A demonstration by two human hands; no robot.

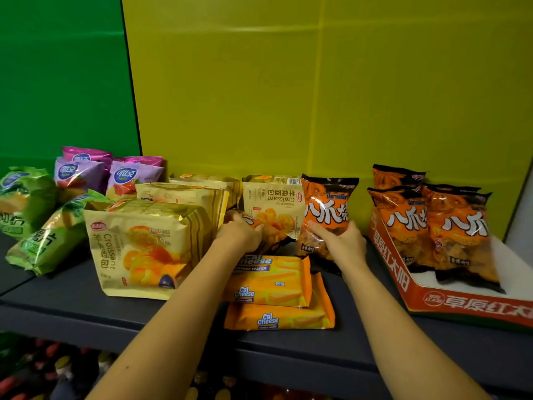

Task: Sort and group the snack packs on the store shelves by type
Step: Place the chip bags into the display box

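Right hand (339, 245) grips standing orange pack (326, 209); left hand (240, 235) curls over second orange pack (251, 220), half hidden. Same kind sits in red box (403, 272), near right. Croissant bags (144, 243), wafers (268, 287) look grouped; two strays left, I judge.

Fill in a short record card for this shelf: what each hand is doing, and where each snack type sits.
Left hand: grips a second orange pack, mostly hidden
Right hand: holds an upright orange snack pack
Cardboard tray: far right, three matching packs standing inside
Cal Cheese wafers: two packs stacked at the shelf front
Croissant bags: several, centre-left
Green packs: far left
Purple packs: behind the green ones
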